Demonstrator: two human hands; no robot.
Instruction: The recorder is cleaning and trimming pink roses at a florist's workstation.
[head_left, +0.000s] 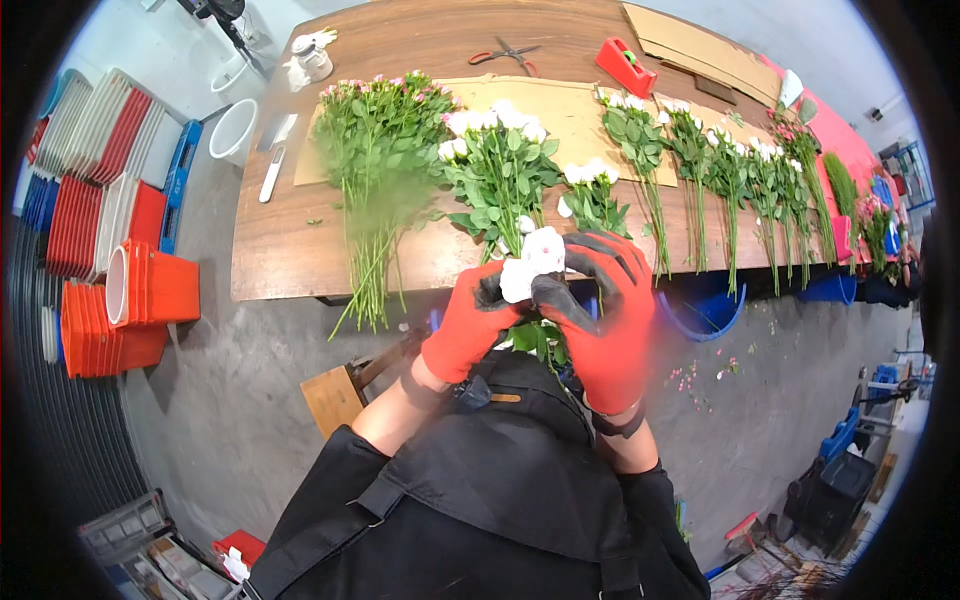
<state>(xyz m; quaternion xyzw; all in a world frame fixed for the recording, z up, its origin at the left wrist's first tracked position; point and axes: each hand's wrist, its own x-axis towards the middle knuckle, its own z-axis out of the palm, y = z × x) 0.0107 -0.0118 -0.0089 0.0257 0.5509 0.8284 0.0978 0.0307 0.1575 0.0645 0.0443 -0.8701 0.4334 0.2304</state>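
My left hand (474, 319), in a red work glove with black palm coating, closes around white roses (543, 251) just in front of the table edge. From the other side my right hand (611, 315), gloved alike, has its thumb and fingers at the same blooms. Green leaves (536, 337) hang below the hands, against my black apron. Straight ahead lies a bunch of white roses (501, 165) on the wooden table (277, 247), and a smaller white bunch (592, 191) lies right of it. My fingers hide the upper stems.
A large bunch of pink-budded flowers (382, 142) lies left, its stems overhanging the edge. Behind are scissors (506, 56) and a red tape dispenser (626, 67). Several white bunches (690, 146) line the right side. Below stands a blue bucket (705, 315); a wooden stool (331, 397) is at left.
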